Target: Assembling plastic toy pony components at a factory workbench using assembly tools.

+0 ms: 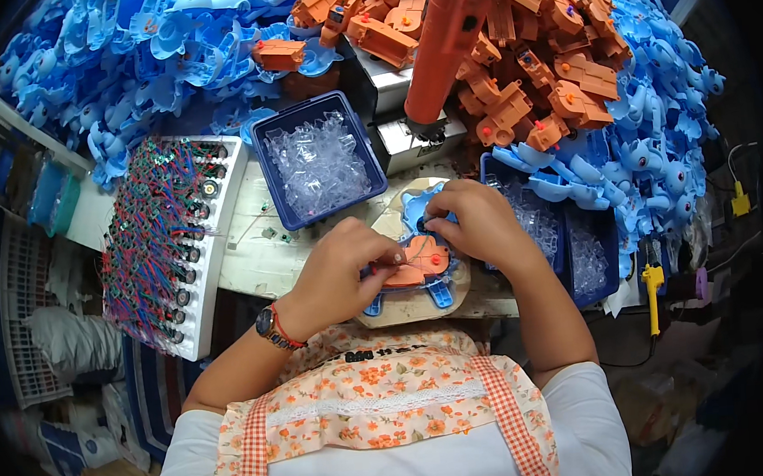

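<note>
A blue plastic toy shell (440, 295) lies on a pale wooden board (463, 300) before me. An orange plastic housing (415, 269) with a red knob sits in the shell's lower part. My left hand (343, 263) is closed in a pinch over the housing's left side; what its fingertips hold is hidden. At the shell's upper end my right hand (476, 218) pinches a small dark part (424, 225), resting close to the blue plastic. Thin wires seem to run between the housing and that dark part.
A blue bin (378, 191) of clear plastic pieces stands beyond my left hand. Left of it is a white foam tray (202, 334) of wired round parts. Orange housings (583, 78) and blue shells (165, 58) are heaped behind. An orange electric screwdriver (443, 48) hangs over the table.
</note>
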Available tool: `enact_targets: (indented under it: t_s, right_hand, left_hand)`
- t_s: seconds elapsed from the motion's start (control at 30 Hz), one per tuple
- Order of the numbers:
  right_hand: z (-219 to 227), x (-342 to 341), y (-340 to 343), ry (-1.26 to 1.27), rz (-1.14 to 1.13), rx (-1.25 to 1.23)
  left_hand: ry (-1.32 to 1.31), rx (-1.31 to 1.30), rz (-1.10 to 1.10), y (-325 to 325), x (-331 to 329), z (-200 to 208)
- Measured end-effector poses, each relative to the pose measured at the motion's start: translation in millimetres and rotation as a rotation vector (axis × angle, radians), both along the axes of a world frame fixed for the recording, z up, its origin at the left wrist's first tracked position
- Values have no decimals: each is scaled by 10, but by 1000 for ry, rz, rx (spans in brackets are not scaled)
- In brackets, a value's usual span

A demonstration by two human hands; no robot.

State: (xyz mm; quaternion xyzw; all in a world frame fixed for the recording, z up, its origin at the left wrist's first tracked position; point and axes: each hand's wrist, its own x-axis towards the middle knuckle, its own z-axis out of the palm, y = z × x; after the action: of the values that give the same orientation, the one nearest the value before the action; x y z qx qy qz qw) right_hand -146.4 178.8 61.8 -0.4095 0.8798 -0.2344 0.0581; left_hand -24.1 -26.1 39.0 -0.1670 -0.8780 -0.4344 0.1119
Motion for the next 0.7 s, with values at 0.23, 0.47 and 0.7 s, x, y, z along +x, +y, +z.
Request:
enact_targets:
  t_s: [0.23,0.47,0.7]
  right_hand:
    - [-16,-76,-31,0,65,66]
    - [-3,-115,-69,-94,61,143]
    - [-24,-26,-36,17,29,56]
  left_hand:
    - [16,27,24,2,-11,-13]
    - [28,21,60,0,-17,5]
    - [67,41,15,-32,-42,-31]
